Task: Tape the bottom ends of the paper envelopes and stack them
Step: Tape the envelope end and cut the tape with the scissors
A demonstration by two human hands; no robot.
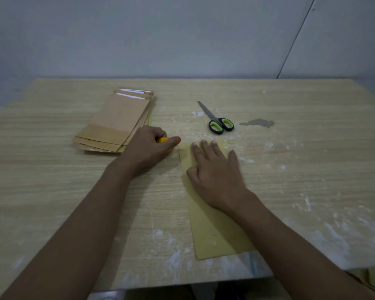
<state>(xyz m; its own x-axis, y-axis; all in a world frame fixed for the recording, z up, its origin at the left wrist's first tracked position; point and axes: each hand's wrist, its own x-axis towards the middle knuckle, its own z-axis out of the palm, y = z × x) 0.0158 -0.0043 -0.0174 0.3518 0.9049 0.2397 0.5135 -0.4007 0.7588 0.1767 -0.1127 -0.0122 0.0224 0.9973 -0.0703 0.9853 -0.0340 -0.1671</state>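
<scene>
My right hand [217, 176] lies flat on the envelope [212, 224] in front of me, fingers straight and spread, pressing its far end down against the table [52, 191]. The fingertips reach almost to the envelope's far edge. The envelope is yellowish paper, lying lengthwise away from me, its near end close to the table's front edge and partly under my right forearm.

My left hand [147, 148] sits just to the left of the envelope's far corner, fingers curled round a small yellow-orange thing [162, 140]. Most of it is hidden in my grip; I cannot tell what it is. The thumb points toward the envelope's corner, close to it; whether it touches the paper I cannot tell.

Further left and back, a stack of brown envelopes [117, 122] lies on the table, well apart from the one under my hand. The top one has a folded flap at its near end and a white strip at its far end. The lower ones are fanned out a little at the near edge.

Scissors [217, 120] with green-and-black handles lie shut beyond my right hand, blades pointing away and left. A dark stain [258, 123] marks the table to their right. White smears are scattered over the wood, thickest at the near right.
</scene>
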